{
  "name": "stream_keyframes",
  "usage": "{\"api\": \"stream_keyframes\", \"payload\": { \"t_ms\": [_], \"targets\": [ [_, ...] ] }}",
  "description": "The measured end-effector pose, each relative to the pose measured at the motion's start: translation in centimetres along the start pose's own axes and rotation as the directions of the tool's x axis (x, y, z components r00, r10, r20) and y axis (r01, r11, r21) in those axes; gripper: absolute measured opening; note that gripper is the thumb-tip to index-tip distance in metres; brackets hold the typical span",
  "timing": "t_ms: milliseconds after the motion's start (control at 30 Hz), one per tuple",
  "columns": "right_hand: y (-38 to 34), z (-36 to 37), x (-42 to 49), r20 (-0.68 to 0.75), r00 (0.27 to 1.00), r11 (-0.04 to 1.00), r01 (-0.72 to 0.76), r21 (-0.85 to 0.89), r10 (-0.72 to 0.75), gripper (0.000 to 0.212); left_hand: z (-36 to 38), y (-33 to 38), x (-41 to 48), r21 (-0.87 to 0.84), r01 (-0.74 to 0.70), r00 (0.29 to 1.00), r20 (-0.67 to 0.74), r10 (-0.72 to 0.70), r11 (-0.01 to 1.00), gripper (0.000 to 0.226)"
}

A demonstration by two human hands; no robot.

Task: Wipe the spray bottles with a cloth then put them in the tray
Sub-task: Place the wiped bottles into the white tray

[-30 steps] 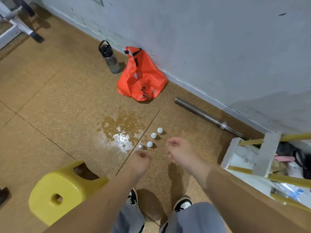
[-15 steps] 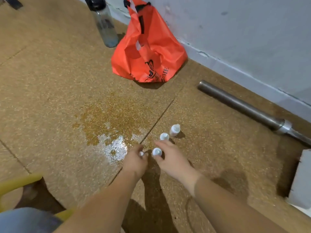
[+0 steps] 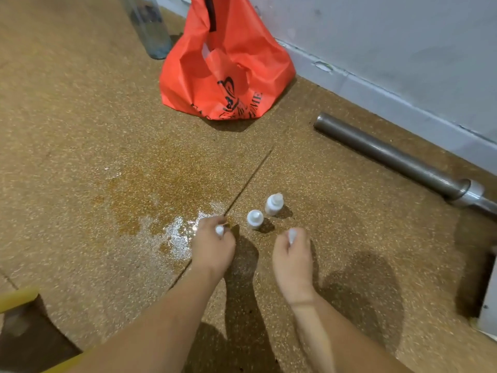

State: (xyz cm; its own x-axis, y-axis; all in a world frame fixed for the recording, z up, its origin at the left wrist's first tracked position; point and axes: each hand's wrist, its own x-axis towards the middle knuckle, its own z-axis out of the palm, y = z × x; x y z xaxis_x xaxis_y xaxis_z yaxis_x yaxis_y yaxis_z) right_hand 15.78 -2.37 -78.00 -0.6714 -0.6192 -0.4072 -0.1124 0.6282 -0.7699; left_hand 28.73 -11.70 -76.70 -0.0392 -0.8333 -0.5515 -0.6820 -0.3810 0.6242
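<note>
Bordering the wet patch [image 3: 172, 232], one bottle [image 3: 219, 230] is being gripped by the left hand [image 3: 213, 250]; farther right, another bottle [image 3: 292, 235] by the right hand [image 3: 293, 261].

The speckled brown floor [image 3: 80, 130] carries a white spray bottle [image 3: 255, 218] standing just beside a second spray bottle [image 3: 273, 204]. From them, a wet patch [image 3: 174, 232] lies at 9 o'clock, an orange bag [image 3: 223, 76] at 12, a clear drinking bottle [image 3: 150, 30] at 11, and a steel bar [image 3: 390, 154] at 2, along the wall [image 3: 403, 49].
</note>
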Motion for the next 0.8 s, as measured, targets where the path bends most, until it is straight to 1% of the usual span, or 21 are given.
{"api": "stream_keyframes", "payload": {
  "t_ms": [67,100,167,200,267,300,333,367,400,467,500,567,633,700,733,767,800],
  "targets": [
    [-1.7,-2.1,1.7,0.012,0.992,0.986,-0.126,0.108,0.125,0.006,0.6,1.2,-0.1,0.048,-0.124,0.990,0.077,0.120,0.991,0.064],
    [-2.6,-3.1,2.6,0.042,0.989,0.983,-0.148,0.105,0.144,0.001,0.9,1.9,-0.3,0.066,-0.168,0.977,0.144,0.158,0.984,0.076],
    [-3.6,-3.9,4.5,0.105,0.988,0.992,-0.118,0.036,0.114,0.021,1.5,3.1,-0.7,0.097,-0.228,0.943,0.269,0.195,0.969,0.085],
    [-4.0,-3.9,5.2,0.137,0.987,0.996,-0.091,0.009,0.089,0.032,1.9,3.2,-0.7,0.141,-0.257,0.935,0.287,0.209,0.956,0.083],
    [-4.0,-3.3,6.4,0.165,0.986,0.998,-0.026,-0.052,0.035,0.054,2.5,3.4,-0.6,0.233,-0.307,0.939,0.235,0.253,0.923,0.069],
    [-4.0,-2.9,6.9,0.172,0.985,0.998,-0.005,-0.062,0.016,0.062,2.8,3.2,-0.3,0.239,-0.328,0.937,0.202,0.283,0.914,0.059],
    [-4.0,-2.3,7.3,0.179,0.984,0.998,0.009,-0.058,0.002,0.066,2.9,3.2,-0.2,0.235,-0.337,0.937,0.175,0.301,0.912,0.050],
    [-4.2,-1.6,7.4,0.188,0.982,0.999,0.015,-0.040,-0.008,0.065,2.9,3.3,-0.1,0.231,-0.329,0.941,0.160,0.298,0.916,0.044],
    [-4.3,-0.9,7.6,0.197,0.980,1.000,0.013,-0.025,-0.008,0.059,2.9,3.3,0.0,0.224,-0.309,0.948,0.146,0.282,0.924,0.038],
    [-4.1,0.3,8.0,0.168,0.986,0.999,0.007,-0.035,-0.001,0.038,2.7,3.3,-0.1,0.198,-0.260,0.964,0.109,0.243,0.945,0.018],
    [-4.0,0.8,8.1,0.135,0.991,0.999,-0.011,-0.050,0.018,0.027,2.4,3.3,-0.3,0.168,-0.242,0.969,0.092,0.229,0.956,0.012],
    [-4.2,0.8,8.1,0.079,0.995,0.997,-0.056,-0.044,0.060,0.015,1.6,3.7,-0.8,0.088,-0.211,0.977,0.061,0.207,0.973,0.018],
    [-5.0,-0.2,7.5,0.066,0.994,0.996,-0.088,-0.002,0.088,0.016,0.5,5.1,-1.8,0.019,-0.181,0.983,0.038,0.180,0.983,0.013],
    [-7.2,-2.7,5.8,0.052,0.991,0.986,-0.130,0.101,0.125,0.026,-1.1,7.3,-3.7,-0.063,-0.167,0.985,0.030,0.169,0.984,0.004],
    [-8.8,-4.4,4.6,0.041,0.989,0.975,-0.149,0.165,0.144,0.029,-2.2,8.8,-5.1,-0.106,-0.162,0.985,0.038,0.167,0.981,0.003],
    [-10.7,-6.5,3.1,0.031,0.988,0.963,-0.155,0.219,0.152,0.027,-3.4,10.5,-6.8,-0.142,-0.164,0.984,0.051,0.172,0.976,0.007],
    [-13.0,-9.1,1.3,0.031,0.989,0.956,-0.146,0.255,0.143,0.020,-4.7,12.4,-8.7,-0.160,-0.171,0.981,0.061,0.183,0.972,0.013]
  ]
}}
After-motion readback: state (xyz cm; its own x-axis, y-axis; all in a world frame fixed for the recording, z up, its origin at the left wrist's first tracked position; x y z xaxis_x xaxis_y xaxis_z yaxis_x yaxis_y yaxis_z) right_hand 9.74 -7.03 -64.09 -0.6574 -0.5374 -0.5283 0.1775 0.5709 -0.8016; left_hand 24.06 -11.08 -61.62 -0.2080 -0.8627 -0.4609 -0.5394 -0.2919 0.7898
